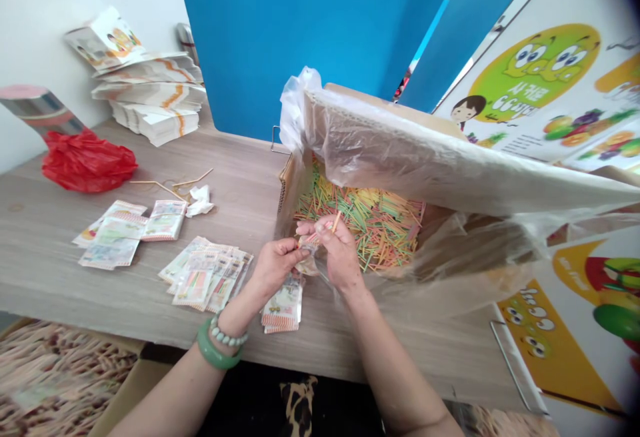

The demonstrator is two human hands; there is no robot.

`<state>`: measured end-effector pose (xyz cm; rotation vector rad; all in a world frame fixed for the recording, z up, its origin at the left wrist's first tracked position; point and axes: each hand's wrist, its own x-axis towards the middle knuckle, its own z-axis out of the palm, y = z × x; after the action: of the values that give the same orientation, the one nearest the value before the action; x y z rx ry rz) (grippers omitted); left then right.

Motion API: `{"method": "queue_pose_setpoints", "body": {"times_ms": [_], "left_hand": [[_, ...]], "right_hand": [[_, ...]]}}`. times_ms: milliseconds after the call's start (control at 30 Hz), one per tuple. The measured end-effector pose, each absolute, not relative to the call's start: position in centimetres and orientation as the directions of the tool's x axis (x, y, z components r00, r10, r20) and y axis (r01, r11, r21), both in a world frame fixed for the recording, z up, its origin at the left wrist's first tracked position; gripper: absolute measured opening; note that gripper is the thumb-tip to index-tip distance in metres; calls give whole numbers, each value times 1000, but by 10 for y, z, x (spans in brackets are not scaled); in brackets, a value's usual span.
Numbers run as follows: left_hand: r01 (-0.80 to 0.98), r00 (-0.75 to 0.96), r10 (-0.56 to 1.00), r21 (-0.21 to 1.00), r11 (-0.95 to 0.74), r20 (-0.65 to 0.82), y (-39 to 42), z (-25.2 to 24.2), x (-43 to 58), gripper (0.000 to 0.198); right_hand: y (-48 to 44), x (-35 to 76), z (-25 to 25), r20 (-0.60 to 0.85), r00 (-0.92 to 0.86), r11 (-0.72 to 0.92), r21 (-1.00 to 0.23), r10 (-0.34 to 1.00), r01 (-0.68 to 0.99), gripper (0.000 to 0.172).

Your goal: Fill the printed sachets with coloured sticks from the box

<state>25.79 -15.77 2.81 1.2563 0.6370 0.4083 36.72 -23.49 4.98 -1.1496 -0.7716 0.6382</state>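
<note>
In front of the open box, my left hand (274,265) pinches one edge of a small printed plastic packet (309,242). The packet's other side is held by my right hand (344,260), fingers closed, with a thin orange stick (337,221) poking up between them. Just beyond lies a heap of thin coloured sticks (370,223), green, yellow, pink and orange, inside a cardboard box lined with clear plastic (395,137). Below my left hand is a short stack of printed packets (283,303). More packets (207,273) are fanned out to the left. What the held packet contains is unclear.
A red plastic bag (89,160), stacked folded cartons (155,100) and more packets (113,233) sit on the left of the wooden table (240,173). A crumpled tissue (200,201) lies there too. Printed cartons (540,90) stand at right; a blue panel (310,23) rises behind.
</note>
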Motion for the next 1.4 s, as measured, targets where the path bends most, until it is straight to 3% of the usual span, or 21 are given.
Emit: {"method": "queue_pose_setpoints", "body": {"times_ms": [200, 300, 400, 467, 667, 767, 867, 933, 1000, 1067, 1200, 1300, 1400], "left_hand": [[51, 746, 627, 958, 281, -224, -159, 24, 259, 29], [60, 746, 654, 990, 125, -128, -158, 27, 261, 29], [14, 738, 670, 991, -130, 77, -156, 31, 265, 29], [-16, 727, 671, 982, -191, 142, -150, 26, 271, 27], [8, 729, 668, 974, -227, 150, -115, -3, 316, 32], [17, 729, 676, 984, -177, 108, -109, -4, 320, 30], [55, 715, 699, 998, -36, -14, -112, 4, 313, 32], [76, 696, 712, 996, 55, -92, -122, 13, 304, 35], [6, 736, 664, 982, 187, -131, -134, 24, 296, 37], [-99, 767, 631, 951, 293, -114, -144, 33, 292, 45], [-181, 814, 576, 907, 381, -79, -155, 39, 277, 45], [-173, 782, 623, 947, 270, -35, -162, 39, 247, 32], [-92, 728, 685, 992, 85, 9, -168, 38, 206, 24]], "right_hand": [[-240, 374, 51, 156, 549, 211, -977, 821, -38, 12], [-237, 374, 47, 134, 505, 175, -984, 853, -34, 14], [-235, 369, 44, 91, 519, 149, -986, 850, -72, 19], [-231, 370, 43, 68, 534, 129, -989, 843, -78, 25], [-225, 409, 48, 138, 551, 43, -982, 823, 182, 53], [-232, 433, 48, 217, 658, 91, -971, 722, 221, 52], [-241, 449, 38, 166, 838, -177, -939, 520, 296, 45], [-248, 444, 31, 108, 886, -346, -894, 452, 285, 53], [-253, 429, 27, 89, 806, -246, -928, 585, 280, 51], [-255, 412, 27, 51, 623, -66, -985, 780, 163, 37], [-253, 386, 29, 46, 620, 12, -998, 783, 60, 14], [-253, 359, 28, 60, 567, -45, -984, 822, 170, 13], [-257, 332, 25, 95, 388, -25, -956, 917, 293, 13]]}}
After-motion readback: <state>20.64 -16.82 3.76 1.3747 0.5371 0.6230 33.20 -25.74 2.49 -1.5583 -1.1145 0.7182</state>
